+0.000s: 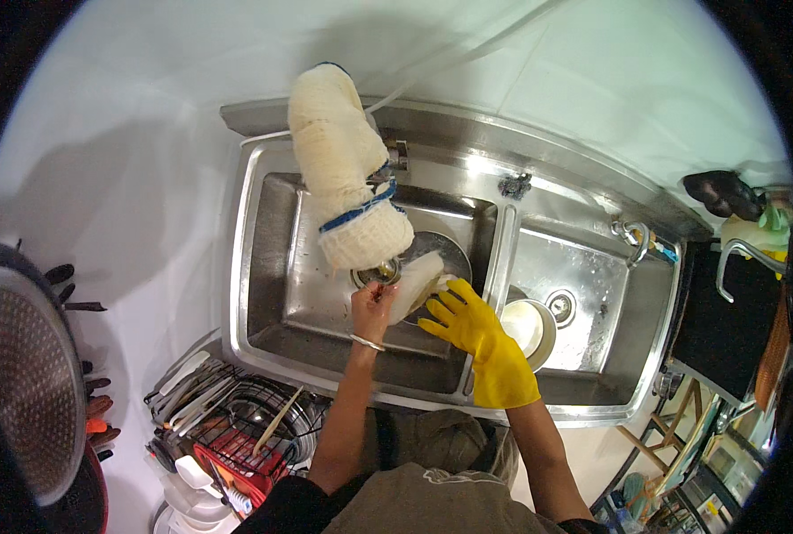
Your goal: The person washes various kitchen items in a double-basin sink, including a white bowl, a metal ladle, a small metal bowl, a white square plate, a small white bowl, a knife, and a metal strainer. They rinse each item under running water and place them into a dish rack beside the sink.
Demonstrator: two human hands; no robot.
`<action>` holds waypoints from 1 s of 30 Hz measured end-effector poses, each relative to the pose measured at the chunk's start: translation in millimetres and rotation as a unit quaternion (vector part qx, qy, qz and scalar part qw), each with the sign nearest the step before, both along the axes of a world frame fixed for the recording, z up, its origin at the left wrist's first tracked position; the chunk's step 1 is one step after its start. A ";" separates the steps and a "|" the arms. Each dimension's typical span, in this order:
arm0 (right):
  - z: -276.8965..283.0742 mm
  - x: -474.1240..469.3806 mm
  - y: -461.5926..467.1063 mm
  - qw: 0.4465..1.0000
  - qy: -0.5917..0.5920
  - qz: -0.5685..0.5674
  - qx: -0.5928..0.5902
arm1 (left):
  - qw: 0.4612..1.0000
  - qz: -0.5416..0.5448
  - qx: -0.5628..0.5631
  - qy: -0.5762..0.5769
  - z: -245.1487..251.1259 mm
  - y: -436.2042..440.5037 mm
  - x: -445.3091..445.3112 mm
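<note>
My left hand (371, 308), bare with a bangle at the wrist, is over the left sink basin (269, 294). Its fingers are curled at the left edge of a pale, curved dish (413, 290), which stands tilted. From the right, my right hand (473, 327) in a yellow rubber glove reaches to the dish with its fingers spread. Whether the glove grips the dish or only touches it is unclear. Behind the dish lies a dark round pan (446, 250) in the basin. Past my left fingers, the metal drain (379, 272) is partly visible.
A cream cloth with blue trim (339, 167) hangs over the left basin, probably wrapped around the tap. The right basin (590, 280) holds a white pot (536, 334). At the lower left stands a black wire dish rack (236, 407) with utensils. Pans (29, 380) hang at far left.
</note>
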State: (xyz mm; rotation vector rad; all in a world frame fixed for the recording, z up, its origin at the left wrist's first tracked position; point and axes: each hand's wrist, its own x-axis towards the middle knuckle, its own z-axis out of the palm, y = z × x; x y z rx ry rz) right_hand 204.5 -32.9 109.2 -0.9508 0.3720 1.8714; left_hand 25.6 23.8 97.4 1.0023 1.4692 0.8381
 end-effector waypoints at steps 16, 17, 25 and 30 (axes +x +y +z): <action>69.9 -2.2 39.1 0.895 -0.346 -0.074 0.271 | 0.990 0.040 0.079 -0.108 22.6 6.5 20.8; 72.6 -3.2 37.0 0.867 -0.385 -0.074 0.307 | 0.993 0.005 0.115 0.006 19.0 9.8 23.4; 23.4 -4.8 0.1 0.914 -0.389 -0.004 0.112 | 0.924 -0.085 0.195 0.317 56.1 25.0 37.3; 8.3 -4.4 13.3 0.919 -0.383 0.092 0.038 | 0.940 -0.083 0.177 0.278 52.2 29.7 9.7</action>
